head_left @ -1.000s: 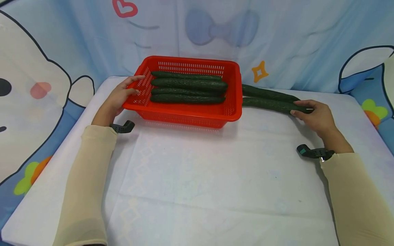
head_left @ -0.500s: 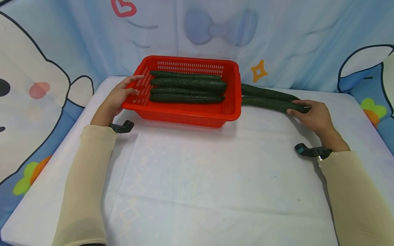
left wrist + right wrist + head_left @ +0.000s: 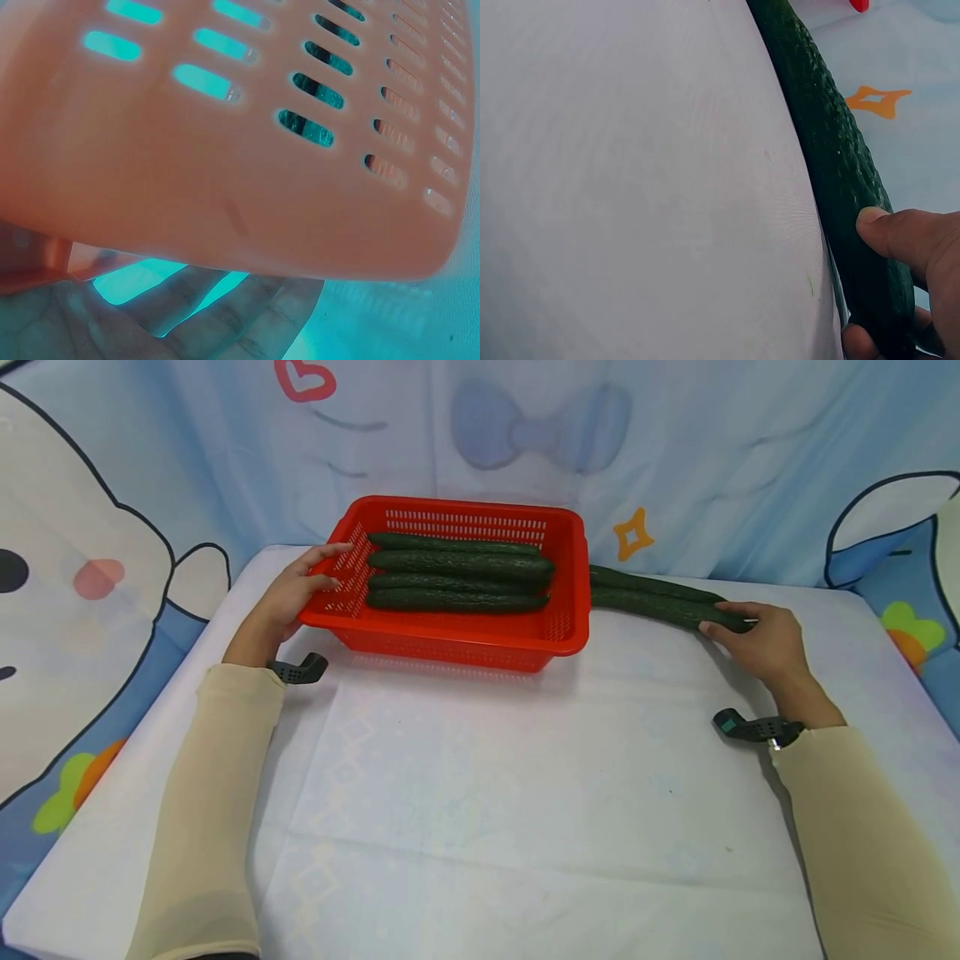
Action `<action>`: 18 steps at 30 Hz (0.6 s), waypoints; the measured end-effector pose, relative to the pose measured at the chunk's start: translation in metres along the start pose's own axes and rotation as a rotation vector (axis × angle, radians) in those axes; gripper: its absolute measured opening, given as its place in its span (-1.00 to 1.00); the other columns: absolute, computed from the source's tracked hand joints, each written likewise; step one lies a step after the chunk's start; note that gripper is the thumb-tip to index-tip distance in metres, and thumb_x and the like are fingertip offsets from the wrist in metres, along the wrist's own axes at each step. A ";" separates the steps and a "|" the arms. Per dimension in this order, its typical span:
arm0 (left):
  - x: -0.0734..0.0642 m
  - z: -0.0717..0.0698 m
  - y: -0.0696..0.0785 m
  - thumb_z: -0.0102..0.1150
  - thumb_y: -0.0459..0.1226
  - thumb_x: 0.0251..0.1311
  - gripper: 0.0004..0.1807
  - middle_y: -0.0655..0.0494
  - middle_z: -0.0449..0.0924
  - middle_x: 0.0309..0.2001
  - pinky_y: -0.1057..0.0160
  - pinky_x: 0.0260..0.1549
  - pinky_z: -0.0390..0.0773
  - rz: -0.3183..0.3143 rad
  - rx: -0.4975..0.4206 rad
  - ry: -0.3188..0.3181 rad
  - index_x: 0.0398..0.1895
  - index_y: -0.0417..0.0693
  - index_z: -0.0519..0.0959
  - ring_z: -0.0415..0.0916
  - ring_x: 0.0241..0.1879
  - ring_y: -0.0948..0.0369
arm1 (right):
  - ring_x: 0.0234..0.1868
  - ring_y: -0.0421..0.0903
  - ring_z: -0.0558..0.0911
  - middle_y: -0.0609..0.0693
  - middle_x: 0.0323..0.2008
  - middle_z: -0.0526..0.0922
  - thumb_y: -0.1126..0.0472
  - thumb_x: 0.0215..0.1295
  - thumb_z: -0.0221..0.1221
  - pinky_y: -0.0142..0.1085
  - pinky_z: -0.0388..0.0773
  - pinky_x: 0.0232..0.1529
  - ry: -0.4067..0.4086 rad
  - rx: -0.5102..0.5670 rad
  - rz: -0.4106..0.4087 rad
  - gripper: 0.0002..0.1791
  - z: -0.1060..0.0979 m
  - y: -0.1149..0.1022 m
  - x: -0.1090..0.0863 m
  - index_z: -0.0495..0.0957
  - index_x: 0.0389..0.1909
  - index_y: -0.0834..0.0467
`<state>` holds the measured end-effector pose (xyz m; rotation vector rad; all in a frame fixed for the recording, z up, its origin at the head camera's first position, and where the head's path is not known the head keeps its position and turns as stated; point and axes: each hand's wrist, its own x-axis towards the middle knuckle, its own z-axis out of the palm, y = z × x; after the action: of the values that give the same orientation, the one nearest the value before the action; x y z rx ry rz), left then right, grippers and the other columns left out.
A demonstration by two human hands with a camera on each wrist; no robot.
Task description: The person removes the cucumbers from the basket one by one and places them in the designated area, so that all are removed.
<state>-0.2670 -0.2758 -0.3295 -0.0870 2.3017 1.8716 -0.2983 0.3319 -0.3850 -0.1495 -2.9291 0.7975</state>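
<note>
Several long green cucumbers [image 3: 465,564] lie side by side in a red slotted plastic basket [image 3: 450,639] toward the back of the table. My left hand [image 3: 288,589] grips the basket's left rim; in the left wrist view, its fingers [image 3: 232,319] show under the edge of the basket wall. To the right of the basket lie two more cucumbers, one behind the other. Between thumb and fingers my right hand [image 3: 772,639] pinches the right end of the front cucumber [image 3: 652,603]. The rear cucumber [image 3: 652,582] lies against it, its left end hidden by the basket.
A white cloth covers the table [image 3: 510,793], with its back edge just behind the basket. A blue printed curtain [image 3: 720,452] hangs close behind. Black wrist cameras [image 3: 753,727] jut out from both wrists.
The front cucumber has shifted back against the rear one, closing the gap between them. My right hand has moved slightly left with it. My left hand and the basket have stayed put.
</note>
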 end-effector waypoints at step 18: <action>0.001 0.001 -0.001 -0.14 -0.33 0.43 -0.41 0.03 0.06 0.49 0.34 -0.12 0.68 0.005 0.009 0.004 0.46 0.37 0.23 0.30 0.25 0.05 | 0.37 0.43 0.23 0.43 0.40 0.22 -0.18 0.40 0.01 0.33 0.26 0.25 -0.025 -0.001 0.019 -0.25 -0.007 -0.006 -0.005 0.26 0.43 0.23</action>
<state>-0.2677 -0.2753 -0.3308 -0.0849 2.3147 1.8654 -0.2925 0.3293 -0.3764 -0.1692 -2.9555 0.8071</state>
